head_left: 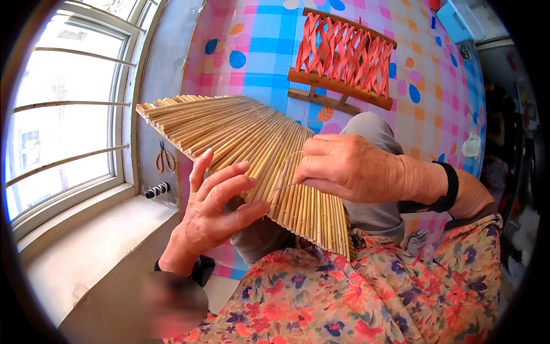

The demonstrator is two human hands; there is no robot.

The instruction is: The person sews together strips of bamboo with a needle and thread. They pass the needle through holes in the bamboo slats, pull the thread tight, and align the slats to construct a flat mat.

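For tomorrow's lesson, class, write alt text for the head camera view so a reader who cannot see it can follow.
A person's two hands work on a mat of thin straw-coloured stalks held over the lap: the left hand supports its lower edge, the right hand pinches a thin thread at it. Beyond lie a red woven wooden-framed piece on a checked cloth, and scissors near the window.

Pale straw-yellow reed mat, fine parallel stripes thruout. Checked cloth behind: pink, sky-blue & white squares w/ blue, orange leaf prints. Wooden frame, warm brown, w/ coral-red strips crossed in lattice. Blouse: beige w/ red, orange, navy florals. Grey trousers. Black wristband. Orange-handled scissors on grey wall.
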